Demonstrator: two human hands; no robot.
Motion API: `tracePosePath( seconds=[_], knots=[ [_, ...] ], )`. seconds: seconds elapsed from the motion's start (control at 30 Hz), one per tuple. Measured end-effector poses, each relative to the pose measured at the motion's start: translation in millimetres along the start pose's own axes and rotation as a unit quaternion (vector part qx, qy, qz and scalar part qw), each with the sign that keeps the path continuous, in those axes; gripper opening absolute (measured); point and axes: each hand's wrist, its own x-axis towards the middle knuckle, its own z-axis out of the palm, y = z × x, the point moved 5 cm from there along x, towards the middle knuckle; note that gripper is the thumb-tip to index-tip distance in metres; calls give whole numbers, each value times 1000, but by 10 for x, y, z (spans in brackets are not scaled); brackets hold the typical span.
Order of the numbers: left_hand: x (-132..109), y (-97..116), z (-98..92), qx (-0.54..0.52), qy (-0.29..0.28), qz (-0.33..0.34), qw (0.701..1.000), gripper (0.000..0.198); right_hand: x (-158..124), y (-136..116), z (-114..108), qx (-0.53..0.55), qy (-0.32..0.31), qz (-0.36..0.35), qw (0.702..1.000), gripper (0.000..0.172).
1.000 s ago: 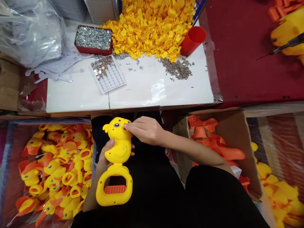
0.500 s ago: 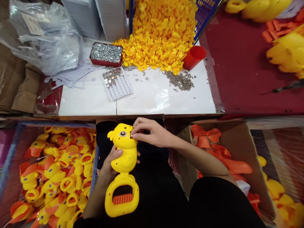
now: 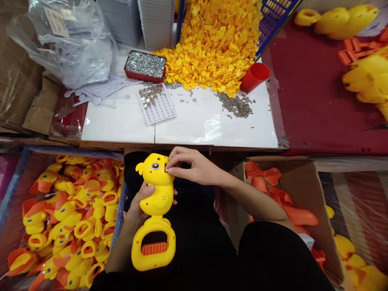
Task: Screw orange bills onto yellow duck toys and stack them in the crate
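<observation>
A yellow toy duck (image 3: 157, 202) with a ring-shaped handle and an orange trigger (image 3: 154, 248) is held upright over my lap. My left hand (image 3: 144, 198) wraps around its body from the left, thumb in front and fingertips showing at the right side. At the duck's face, my right hand (image 3: 189, 166) pinches a tiny shiny metal piece (image 3: 166, 170) against the slot where a beak would sit. The piece is too small to name for certain. No orange beak shows on this duck.
On the white table lie a red box of metal parts (image 3: 144, 67), a white tray (image 3: 159, 107), screws (image 3: 236, 106), a red cup (image 3: 255, 76) and a heap of yellow pieces (image 3: 212, 52). Finished-looking ducks fill the left bin (image 3: 117, 226); orange beaks lie in the right carton (image 3: 306, 182).
The view has shifted slightly, so the table things sit farther right. The duck stays in my left hand, and my right fingers remain at its beak slot.
</observation>
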Motion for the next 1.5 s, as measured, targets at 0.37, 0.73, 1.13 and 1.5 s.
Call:
tracePosePath(
  seconds=[0.37, 0.73, 1.13, 1.5],
  knots=[
    [98, -18, -15, 90, 52, 48, 993, 80, -6, 112, -23, -157, 40, 2, 987, 8],
    [164, -1, -108, 145, 90, 106, 980, 81, -35, 372, 22, -124, 96, 10, 988, 9],
    [187, 39, -282, 143, 107, 111, 978, 89, 72, 362, 129, -139, 108, 23, 984, 13],
    [154, 63, -255, 100, 72, 64, 990, 97, 135, 317, 208, -140, 119, 10, 983, 14]
  ],
)
